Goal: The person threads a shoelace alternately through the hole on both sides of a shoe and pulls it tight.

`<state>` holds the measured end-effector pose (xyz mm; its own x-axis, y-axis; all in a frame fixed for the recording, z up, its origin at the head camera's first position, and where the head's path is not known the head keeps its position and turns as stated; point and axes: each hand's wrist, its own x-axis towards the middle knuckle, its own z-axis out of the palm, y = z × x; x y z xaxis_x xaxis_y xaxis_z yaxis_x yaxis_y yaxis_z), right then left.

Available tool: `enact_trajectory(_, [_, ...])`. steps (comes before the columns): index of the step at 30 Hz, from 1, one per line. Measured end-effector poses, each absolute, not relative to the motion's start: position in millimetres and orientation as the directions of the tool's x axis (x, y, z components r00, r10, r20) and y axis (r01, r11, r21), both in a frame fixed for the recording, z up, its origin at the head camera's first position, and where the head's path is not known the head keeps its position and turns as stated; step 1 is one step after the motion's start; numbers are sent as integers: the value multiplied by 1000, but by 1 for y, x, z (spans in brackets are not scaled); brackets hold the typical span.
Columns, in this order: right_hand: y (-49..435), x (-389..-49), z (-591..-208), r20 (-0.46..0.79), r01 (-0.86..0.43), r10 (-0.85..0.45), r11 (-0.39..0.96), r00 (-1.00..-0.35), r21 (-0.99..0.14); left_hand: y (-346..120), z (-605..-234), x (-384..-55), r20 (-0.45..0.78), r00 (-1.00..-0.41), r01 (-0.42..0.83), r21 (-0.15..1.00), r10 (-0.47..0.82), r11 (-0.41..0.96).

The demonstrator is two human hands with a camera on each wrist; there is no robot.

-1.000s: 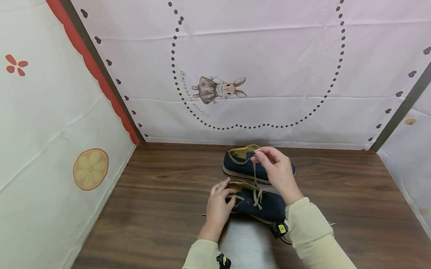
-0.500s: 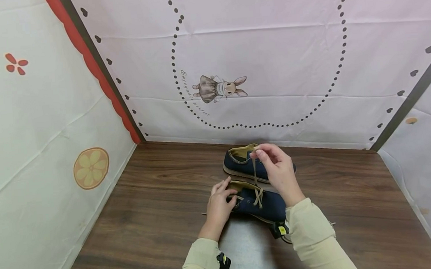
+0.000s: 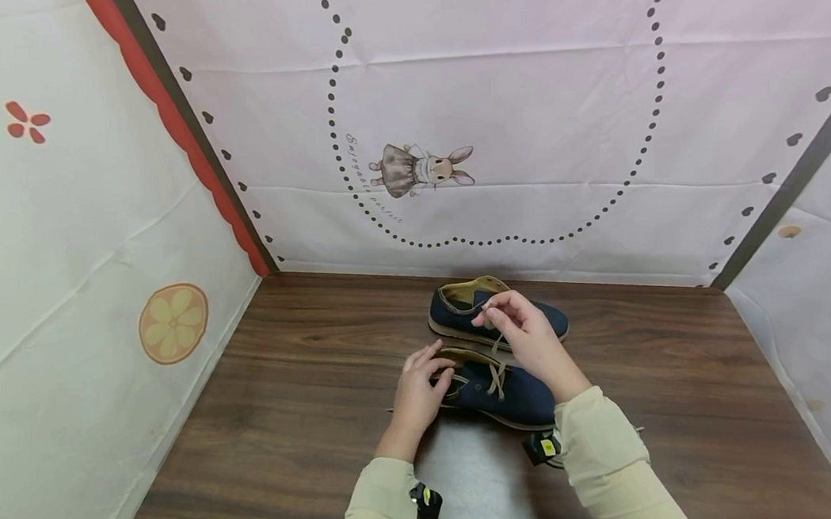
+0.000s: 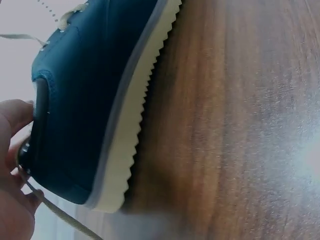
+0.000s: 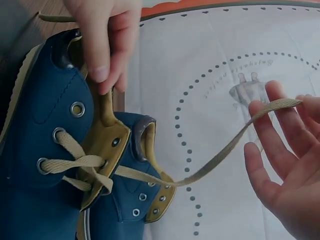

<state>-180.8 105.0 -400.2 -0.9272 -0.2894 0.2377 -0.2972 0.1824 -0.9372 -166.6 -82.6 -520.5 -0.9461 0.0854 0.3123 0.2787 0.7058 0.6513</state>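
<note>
A navy blue lace-up shoe point(image 3: 513, 400) with tan lining lies on the wooden table, toe to the right. At its heel, my left hand point(image 3: 418, 388) grips the collar, with fingertips inside the opening. My right hand point(image 3: 533, 346) is raised above the shoe and pinches a flat beige shoelace point(image 5: 215, 165) between thumb and fingers. From that pinch, the lace runs down to the lower eyelets; a top eyelet point(image 5: 77, 109) has no lace through it. Another lace end point(image 4: 60, 212) trails past the heel by my left hand.
Just behind stands a matching blue shoe point(image 3: 551, 316), partly hidden by my right hand, its visible eyelets point(image 5: 143, 197) unlaced. A printed white cloth point(image 3: 557, 124) hangs along the table's back edge. Dark wooden tabletop point(image 3: 311, 425) extends to both sides.
My right hand has lowered slightly, and the lace between it and the shoe now slants more. The left hand keeps its place at the heel.
</note>
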Motion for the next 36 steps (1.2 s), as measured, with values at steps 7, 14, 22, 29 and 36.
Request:
enact_trajectory(7, [107,-180,-415,164,-263,-330,281,-930,-923,-78,-514,-161,273,-919,395,615,286,682])
enact_trajectory(14, [103,-183,-445,124,-340,-361,629,-924,-700,-82,-518,-158,194,-907,405,638,373,654])
enact_trajectory(22, [108,-188,-459,45,-494,-530,752,-847,-436,-80,-524,-157,310,-881,469,667,357,579])
enact_trajectory(29, [108,-193,-453,-133,-447,-573,746,-809,-493,-78,-526,-158,344,-880,474,667,327,575])
enact_trajectory(36, [108,-195,-450,-189,-448,-580,763,-792,-466,-76,-528,-158,343,-887,461,679,308,571])
